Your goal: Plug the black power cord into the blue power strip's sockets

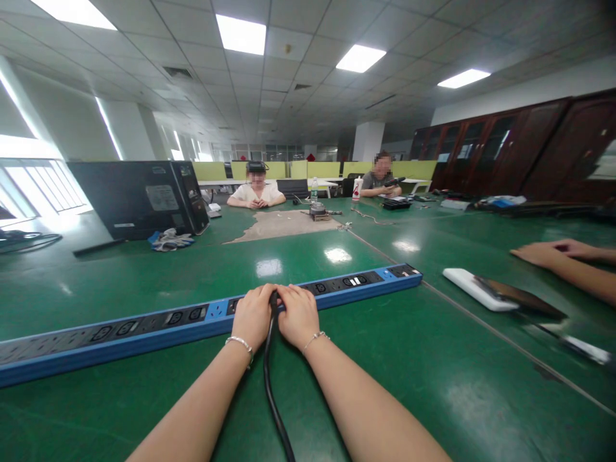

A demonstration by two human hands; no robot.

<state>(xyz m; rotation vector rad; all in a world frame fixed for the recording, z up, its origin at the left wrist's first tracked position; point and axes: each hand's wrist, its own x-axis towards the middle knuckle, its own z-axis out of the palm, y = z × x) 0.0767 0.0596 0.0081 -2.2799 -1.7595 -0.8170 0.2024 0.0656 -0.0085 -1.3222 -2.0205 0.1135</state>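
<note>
A long blue power strip (120, 350) with black and blue sockets lies slantwise across the green table. At its middle, my left hand (253, 314) and my right hand (298, 312) are side by side, fingers closed around a black power plug (274, 300). The plug is over the sockets, but my fingers hide its front end, so I cannot tell how deep it sits. From it a black cable (274, 398) runs down between my forearms toward the near edge of the view.
A black computer case (144, 199) stands far left, gloves (171, 240) beside it. On the right are a white power bank (474, 289), a dark phone-like slab (522, 296) and another person's hands (543, 251). Two people sit across the table; a bottle (314, 190) stands between them.
</note>
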